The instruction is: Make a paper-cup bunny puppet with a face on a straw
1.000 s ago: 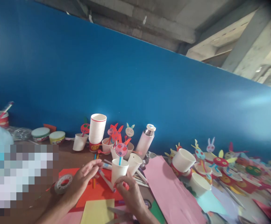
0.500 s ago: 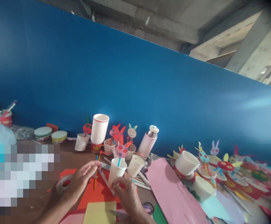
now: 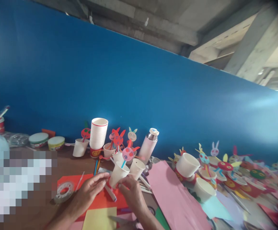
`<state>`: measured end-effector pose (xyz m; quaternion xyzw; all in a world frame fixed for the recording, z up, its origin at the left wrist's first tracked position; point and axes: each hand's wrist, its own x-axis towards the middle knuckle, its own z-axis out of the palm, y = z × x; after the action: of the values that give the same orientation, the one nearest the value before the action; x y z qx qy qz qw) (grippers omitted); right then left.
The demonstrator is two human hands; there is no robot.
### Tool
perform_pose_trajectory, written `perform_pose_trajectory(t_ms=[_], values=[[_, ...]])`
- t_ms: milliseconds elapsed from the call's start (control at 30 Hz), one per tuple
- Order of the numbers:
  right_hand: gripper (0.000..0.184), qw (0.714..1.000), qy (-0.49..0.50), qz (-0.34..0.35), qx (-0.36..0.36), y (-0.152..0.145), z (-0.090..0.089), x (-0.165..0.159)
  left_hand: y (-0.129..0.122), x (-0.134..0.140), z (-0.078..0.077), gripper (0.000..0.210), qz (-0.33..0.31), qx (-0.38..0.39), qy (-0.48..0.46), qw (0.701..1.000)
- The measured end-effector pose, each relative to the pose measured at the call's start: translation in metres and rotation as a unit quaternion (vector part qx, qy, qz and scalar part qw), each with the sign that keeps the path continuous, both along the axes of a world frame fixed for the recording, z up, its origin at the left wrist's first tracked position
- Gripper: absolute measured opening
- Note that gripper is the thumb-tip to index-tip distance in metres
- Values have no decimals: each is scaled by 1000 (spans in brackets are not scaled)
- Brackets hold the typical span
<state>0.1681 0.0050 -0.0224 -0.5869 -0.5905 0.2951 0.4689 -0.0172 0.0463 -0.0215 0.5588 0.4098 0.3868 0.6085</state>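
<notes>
A white paper cup (image 3: 119,173) tilts slightly in front of me. A pink paper face with red ears (image 3: 128,153) stands on a blue stick out of its opening. My right hand (image 3: 132,190) pinches the cup low on its right side. From the left, my left hand (image 3: 94,186) closes its fingers against the cup's lower left side; its fingertips partly hide a small red bit there. Just below the cup lies a whitish marker (image 3: 110,193) on the orange-red paper (image 3: 94,200).
Left of my hands lies a tape roll (image 3: 64,191). Behind the cup stand a cup stack (image 3: 99,133), a thermos (image 3: 149,145) and several cups with paper figures. Scissors (image 3: 127,220) and yellow paper (image 3: 99,218) are near me. Pink paper (image 3: 174,195) and more cups fill the right.
My left hand has moved right to the cup, away from the space left of it. The cup has gone from nearly upright to leaning right, with its paper face shifted right.
</notes>
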Motion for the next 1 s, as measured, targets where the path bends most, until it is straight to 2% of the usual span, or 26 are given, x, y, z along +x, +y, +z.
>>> perform_pose_trajectory(t_ms=[133,300,400,500,600,767,1000], values=[[15,999,53,-5,4,3,-7,1,-8,7,-4,46,-37,-18,-27,999],[14,996,88,-1,-7,-4,3,5,-12,10,4,50,-72,-16,-29,997],[15,999,40,-8,-6,-10,11,8,-13,12,5,52,-105,-12,-32,994],[18,1000,-4,-13,5,-15,13,11,-11,13,-1,49,-126,-7,-49,991],[18,998,-46,-17,26,-20,15,16,-11,13,-4,47,-122,-11,-48,991],[21,986,-145,-48,60,-25,16,24,-13,14,5,48,-130,-16,-42,991],[17,974,-205,-87,31,-19,8,30,-12,20,1,44,-124,-22,-43,991]])
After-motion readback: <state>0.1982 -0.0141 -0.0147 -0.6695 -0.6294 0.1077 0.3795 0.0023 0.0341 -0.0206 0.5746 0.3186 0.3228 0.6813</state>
